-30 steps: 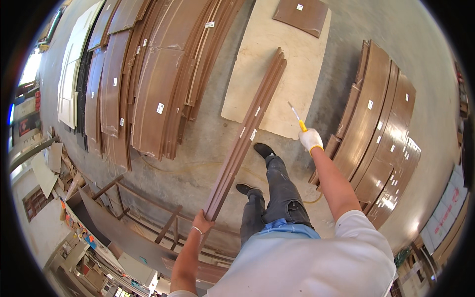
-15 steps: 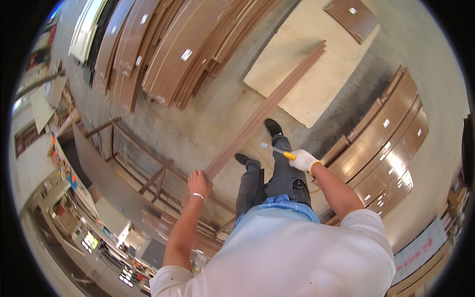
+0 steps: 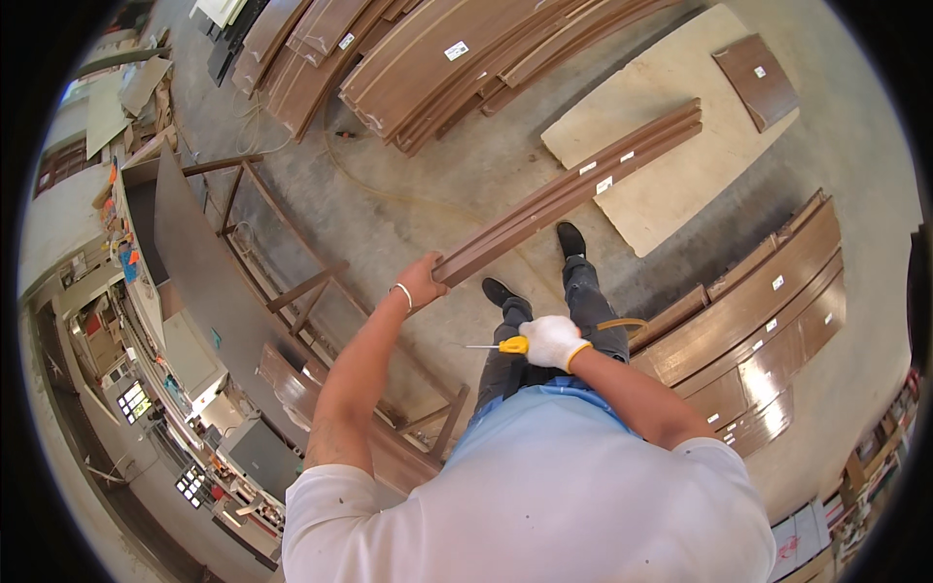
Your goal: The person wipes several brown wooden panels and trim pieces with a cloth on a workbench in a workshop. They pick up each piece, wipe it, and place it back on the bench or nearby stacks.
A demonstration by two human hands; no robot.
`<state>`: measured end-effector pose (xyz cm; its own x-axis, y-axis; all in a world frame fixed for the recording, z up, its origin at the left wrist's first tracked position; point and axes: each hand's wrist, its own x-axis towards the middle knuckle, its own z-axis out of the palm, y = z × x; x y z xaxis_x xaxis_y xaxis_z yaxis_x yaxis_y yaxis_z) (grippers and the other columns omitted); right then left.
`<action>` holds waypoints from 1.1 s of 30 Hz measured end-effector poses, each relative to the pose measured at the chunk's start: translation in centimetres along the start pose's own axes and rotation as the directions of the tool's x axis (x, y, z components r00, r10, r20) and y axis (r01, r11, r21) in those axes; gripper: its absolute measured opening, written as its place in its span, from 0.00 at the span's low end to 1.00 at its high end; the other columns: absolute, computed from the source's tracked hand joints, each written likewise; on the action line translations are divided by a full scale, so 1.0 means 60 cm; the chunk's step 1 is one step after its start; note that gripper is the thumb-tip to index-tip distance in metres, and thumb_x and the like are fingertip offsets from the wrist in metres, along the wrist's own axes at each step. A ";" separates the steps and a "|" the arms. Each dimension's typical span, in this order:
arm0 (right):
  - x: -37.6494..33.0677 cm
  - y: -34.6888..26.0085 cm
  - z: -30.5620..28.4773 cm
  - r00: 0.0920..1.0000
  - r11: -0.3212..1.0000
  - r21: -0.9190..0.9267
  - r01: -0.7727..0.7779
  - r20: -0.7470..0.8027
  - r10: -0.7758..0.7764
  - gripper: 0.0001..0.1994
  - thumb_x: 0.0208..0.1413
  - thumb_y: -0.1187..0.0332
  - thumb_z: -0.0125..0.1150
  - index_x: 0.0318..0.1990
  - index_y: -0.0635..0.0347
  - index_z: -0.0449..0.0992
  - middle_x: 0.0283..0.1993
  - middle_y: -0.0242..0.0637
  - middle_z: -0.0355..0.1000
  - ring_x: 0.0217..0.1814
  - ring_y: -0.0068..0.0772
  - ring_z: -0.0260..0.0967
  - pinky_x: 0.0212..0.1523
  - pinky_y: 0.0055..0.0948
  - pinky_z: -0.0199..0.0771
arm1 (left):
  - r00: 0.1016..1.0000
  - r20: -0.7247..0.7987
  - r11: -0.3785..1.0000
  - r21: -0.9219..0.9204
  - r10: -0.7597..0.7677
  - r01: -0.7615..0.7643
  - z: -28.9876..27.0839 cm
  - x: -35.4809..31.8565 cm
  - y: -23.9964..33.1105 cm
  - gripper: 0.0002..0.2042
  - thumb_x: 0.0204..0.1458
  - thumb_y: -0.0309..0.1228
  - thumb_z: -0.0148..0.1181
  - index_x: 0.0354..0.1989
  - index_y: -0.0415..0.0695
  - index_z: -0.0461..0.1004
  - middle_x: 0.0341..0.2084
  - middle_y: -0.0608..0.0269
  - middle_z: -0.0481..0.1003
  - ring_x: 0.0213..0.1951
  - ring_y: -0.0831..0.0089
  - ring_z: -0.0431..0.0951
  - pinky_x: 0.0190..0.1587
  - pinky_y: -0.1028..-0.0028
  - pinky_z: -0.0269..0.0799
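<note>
OK, no bins or boxes in view close enough to read contents; shelving at the far left edge looks cluttered, probably small items, too blurred to tell. Left hand (image 3: 420, 284), bare with a pale wristband, is clamped on the near end of a bundle of long brown trim strips (image 3: 573, 189). Bundle is off the floor, runs up and right over the concrete floor (image 3: 408, 185) and a pale board (image 3: 671, 146). Strips are dark brown, straight, with small white labels. Right hand (image 3: 551, 341), white glove, is clenched on a yellow-handled screwdriver (image 3: 498, 345), tip pointing left. Curved brown panels (image 3: 758, 311) are stacked right.
</note>
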<state>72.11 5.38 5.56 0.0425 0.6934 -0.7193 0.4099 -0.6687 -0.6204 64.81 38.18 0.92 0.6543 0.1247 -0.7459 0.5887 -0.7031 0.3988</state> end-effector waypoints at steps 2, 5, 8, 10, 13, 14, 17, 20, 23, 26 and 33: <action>-0.001 -0.013 0.015 0.989 0.991 0.013 -0.134 -0.066 0.135 0.14 0.52 0.63 0.59 0.43 0.55 0.84 0.42 0.50 0.82 0.47 0.52 0.82 0.48 0.49 0.80 | 0.989 0.145 0.949 -0.308 -0.019 0.063 0.009 0.003 -0.020 0.31 0.48 0.35 0.74 0.61 0.39 0.71 0.48 0.45 0.80 0.48 0.51 0.82 0.51 0.54 0.77; -0.024 0.034 0.008 0.916 0.935 0.116 -0.335 -0.193 0.352 0.14 0.53 0.63 0.59 0.43 0.56 0.83 0.43 0.51 0.82 0.48 0.54 0.81 0.51 0.49 0.79 | 0.842 0.533 0.647 -0.613 -0.086 0.454 0.023 0.013 -0.038 0.26 0.56 0.39 0.68 0.59 0.36 0.73 0.46 0.45 0.80 0.42 0.53 0.84 0.45 0.55 0.79; -0.078 0.098 -0.003 0.796 0.849 0.252 -0.464 -0.302 0.524 0.13 0.54 0.60 0.59 0.42 0.56 0.83 0.44 0.52 0.81 0.50 0.57 0.79 0.52 0.50 0.78 | 0.686 0.728 0.386 -0.633 0.002 0.671 0.046 0.008 -0.041 0.26 0.62 0.45 0.60 0.58 0.35 0.73 0.42 0.43 0.81 0.37 0.49 0.84 0.42 0.53 0.80; -0.112 0.125 -0.003 0.755 0.822 0.262 -0.505 -0.326 0.568 0.14 0.55 0.57 0.60 0.41 0.56 0.82 0.44 0.53 0.81 0.50 0.57 0.78 0.52 0.51 0.78 | 0.646 0.756 0.291 -0.646 0.109 0.706 0.067 -0.003 -0.035 0.28 0.64 0.50 0.54 0.57 0.35 0.74 0.40 0.41 0.81 0.36 0.49 0.84 0.42 0.53 0.80; -0.142 0.140 0.003 0.713 0.788 0.306 -0.534 -0.339 0.614 0.16 0.57 0.55 0.60 0.42 0.58 0.82 0.45 0.52 0.80 0.51 0.57 0.78 0.53 0.50 0.77 | 0.652 0.731 0.283 -0.680 0.199 0.676 0.091 -0.007 -0.020 0.34 0.65 0.57 0.45 0.59 0.33 0.73 0.38 0.40 0.81 0.35 0.49 0.83 0.40 0.53 0.80; -0.145 0.141 0.005 0.685 0.775 0.306 -0.553 -0.363 0.632 0.16 0.57 0.55 0.60 0.42 0.58 0.82 0.45 0.52 0.80 0.51 0.57 0.78 0.53 0.49 0.77 | 0.643 0.728 0.284 -0.685 0.237 0.671 0.096 -0.008 -0.018 0.37 0.65 0.59 0.42 0.59 0.33 0.73 0.37 0.40 0.81 0.34 0.49 0.83 0.40 0.53 0.80; -0.135 0.142 0.012 0.703 0.769 0.373 -0.519 -0.325 0.632 0.17 0.57 0.55 0.62 0.44 0.59 0.82 0.47 0.54 0.80 0.53 0.58 0.76 0.55 0.49 0.76 | 0.606 0.728 0.302 -0.684 0.319 0.663 0.099 -0.007 -0.017 0.40 0.64 0.64 0.39 0.62 0.33 0.71 0.40 0.39 0.80 0.37 0.47 0.84 0.42 0.52 0.81; -0.119 0.140 0.024 0.731 0.770 0.412 -0.487 -0.289 0.618 0.17 0.57 0.56 0.62 0.45 0.59 0.82 0.47 0.54 0.79 0.54 0.58 0.76 0.56 0.49 0.75 | 0.575 0.694 0.236 -0.703 0.434 0.670 0.102 -0.015 -0.019 0.40 0.64 0.63 0.43 0.66 0.34 0.67 0.49 0.35 0.78 0.45 0.45 0.83 0.46 0.48 0.81; -0.109 0.132 0.046 0.771 0.785 0.419 -0.457 -0.254 0.584 0.16 0.55 0.58 0.61 0.45 0.59 0.81 0.47 0.54 0.79 0.54 0.59 0.76 0.56 0.49 0.75 | 0.606 0.648 0.278 -0.754 0.460 0.595 0.110 -0.025 -0.015 0.40 0.64 0.61 0.47 0.69 0.34 0.63 0.56 0.33 0.74 0.52 0.43 0.81 0.51 0.45 0.80; -0.107 0.130 0.058 0.902 0.896 0.310 -0.319 -0.192 0.387 0.16 0.55 0.58 0.61 0.45 0.59 0.81 0.47 0.55 0.79 0.53 0.58 0.76 0.56 0.48 0.75 | 0.632 0.648 0.384 -0.761 0.424 0.523 0.110 -0.027 -0.012 0.40 0.64 0.61 0.46 0.69 0.35 0.63 0.58 0.33 0.73 0.54 0.41 0.80 0.52 0.44 0.79; -0.111 0.151 -0.014 0.341 0.578 0.595 -0.558 -0.471 0.814 0.14 0.55 0.59 0.59 0.41 0.59 0.82 0.44 0.54 0.80 0.50 0.58 0.78 0.51 0.52 0.78 | 0.562 0.758 0.399 -0.652 0.331 0.645 0.082 0.006 -0.016 0.40 0.65 0.65 0.39 0.64 0.36 0.68 0.53 0.32 0.76 0.52 0.40 0.81 0.48 0.44 0.80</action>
<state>76.34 -5.06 4.97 0.7771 -0.1813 -0.6027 -0.3287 -0.9335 -0.1430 62.13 35.44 -2.36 0.2026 -0.6930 -0.6919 0.9663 0.2561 0.0264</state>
